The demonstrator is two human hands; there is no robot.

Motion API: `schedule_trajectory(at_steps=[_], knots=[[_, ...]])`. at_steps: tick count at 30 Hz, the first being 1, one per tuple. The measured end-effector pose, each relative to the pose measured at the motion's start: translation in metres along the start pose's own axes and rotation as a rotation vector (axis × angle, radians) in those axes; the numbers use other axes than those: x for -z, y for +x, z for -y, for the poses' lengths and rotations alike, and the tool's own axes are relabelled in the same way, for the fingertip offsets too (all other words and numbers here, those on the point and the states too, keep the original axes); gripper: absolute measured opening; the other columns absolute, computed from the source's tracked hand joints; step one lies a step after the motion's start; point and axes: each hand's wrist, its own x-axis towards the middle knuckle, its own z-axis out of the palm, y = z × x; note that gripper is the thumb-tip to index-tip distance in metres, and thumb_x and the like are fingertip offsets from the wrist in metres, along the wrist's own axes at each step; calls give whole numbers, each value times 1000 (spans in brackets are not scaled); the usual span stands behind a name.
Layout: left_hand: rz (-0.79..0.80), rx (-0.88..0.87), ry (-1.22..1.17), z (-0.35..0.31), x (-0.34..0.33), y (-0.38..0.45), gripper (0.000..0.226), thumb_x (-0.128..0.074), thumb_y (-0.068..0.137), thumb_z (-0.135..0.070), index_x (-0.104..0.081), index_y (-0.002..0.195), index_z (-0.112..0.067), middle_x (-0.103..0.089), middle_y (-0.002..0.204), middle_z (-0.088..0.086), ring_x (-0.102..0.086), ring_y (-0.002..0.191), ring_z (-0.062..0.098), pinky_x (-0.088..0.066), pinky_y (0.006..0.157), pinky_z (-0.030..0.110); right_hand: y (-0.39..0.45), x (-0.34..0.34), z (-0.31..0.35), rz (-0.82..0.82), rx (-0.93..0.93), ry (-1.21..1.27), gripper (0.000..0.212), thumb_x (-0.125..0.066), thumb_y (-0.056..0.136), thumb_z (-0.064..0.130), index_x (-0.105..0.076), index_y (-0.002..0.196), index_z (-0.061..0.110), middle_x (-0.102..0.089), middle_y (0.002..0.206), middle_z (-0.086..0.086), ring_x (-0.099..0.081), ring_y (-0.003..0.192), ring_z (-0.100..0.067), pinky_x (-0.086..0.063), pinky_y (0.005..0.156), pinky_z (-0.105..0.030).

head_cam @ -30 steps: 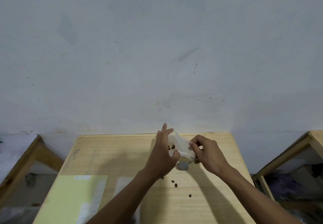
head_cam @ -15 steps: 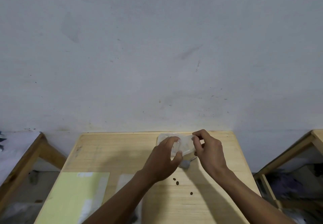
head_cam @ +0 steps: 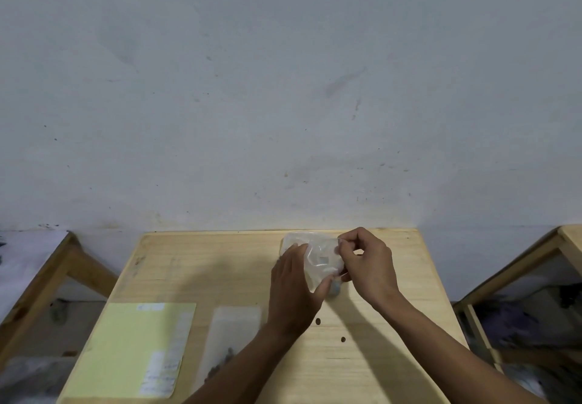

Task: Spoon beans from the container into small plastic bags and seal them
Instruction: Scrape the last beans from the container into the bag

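Note:
A small clear plastic bag (head_cam: 321, 260) is held above the far right part of the wooden table (head_cam: 204, 271). My left hand (head_cam: 294, 290) grips its left side and lower corner. My right hand (head_cam: 367, 263) pinches its upper right edge between thumb and forefinger. A metal spoon (head_cam: 334, 288) peeks out just below the bag, between both hands; which hand holds it is hidden. Two loose brown beans (head_cam: 318, 321) lie on the table in front of the hands. The bean container is not in view.
A yellow-green paper sheet (head_cam: 135, 347) lies at the near left of the table. Beside it lies a clear flat bag (head_cam: 231, 340) with dark beans at its near end. Other wooden furniture stands at the left (head_cam: 63, 265) and right (head_cam: 535, 255). A grey wall stands behind.
My left hand went from spread fingers to gripping the bag's left side. The bag was turned flatter and raised toward the table's far edge, and my right hand shifted to pinching its upper edge.

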Motion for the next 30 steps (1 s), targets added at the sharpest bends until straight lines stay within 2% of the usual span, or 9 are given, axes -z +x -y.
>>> schedule_trajectory(at_steps=[5,7,9,13,16,18,21,26,30], knots=[[10,68,-26,10,3,0,66,-78,73,-39,-47,128,-23,-63,120,-4,-59,112,16,-50,94,34,4,6,-1,118,-16,17,12,-63,92,21,-67,83,15,-66,78,-2,-67,54,-22,-56,57,-42],[7,90,-35,17,8,-1,62,-71,76,-49,-53,127,-20,-64,119,-4,-58,109,13,-44,95,26,10,13,-11,128,-12,-13,11,-64,93,26,-69,87,18,-67,80,1,-68,59,-19,-53,58,-30],[21,132,-21,26,16,-3,67,-64,76,-57,-56,130,-18,-64,121,-3,-55,112,14,-38,97,27,21,20,-35,133,3,-165,8,-63,93,24,-70,96,24,-66,82,4,-66,65,-16,-47,60,-17],[55,171,3,50,29,-5,68,-63,75,-60,-58,130,-20,-66,123,-3,-57,113,18,-42,94,32,34,27,-94,304,8,-693,27,-55,93,21,-67,115,28,-62,103,-1,-62,95,-20,-46,78,-29],[104,165,22,60,36,-3,69,-61,74,-61,-60,128,-18,-68,119,-2,-61,106,20,-44,89,32,35,20,-117,421,78,-929,35,-50,95,25,-61,127,32,-56,114,-5,-53,110,-27,-46,85,-34],[168,157,40,64,39,-2,69,-60,74,-63,-60,127,-19,-69,117,-3,-62,102,19,-47,87,33,37,14,-121,415,143,-1033,36,-46,97,29,-58,130,36,-54,115,-3,-49,112,-28,-44,84,-35],[303,128,99,70,40,-2,71,-59,76,-65,-55,133,-23,-66,120,-6,-60,104,17,-46,90,35,44,10,-123,383,200,-1114,34,-44,96,31,-60,126,35,-54,111,-3,-49,108,-28,-41,81,-37],[501,85,174,81,37,0,70,-54,79,-68,-47,137,-30,-54,130,-14,-52,113,10,-41,98,32,52,10,-127,407,277,-1168,21,-50,92,28,-67,104,24,-56,103,-3,-52,100,-29,-32,71,-34],[565,68,211,80,34,10,68,-58,80,-62,-41,138,-30,-45,138,-12,-50,114,12,-41,96,33,55,12,-127,451,316,-1199,12,-50,86,26,-62,85,21,-58,89,-2,-52,82,-26,-40,66,-37]])
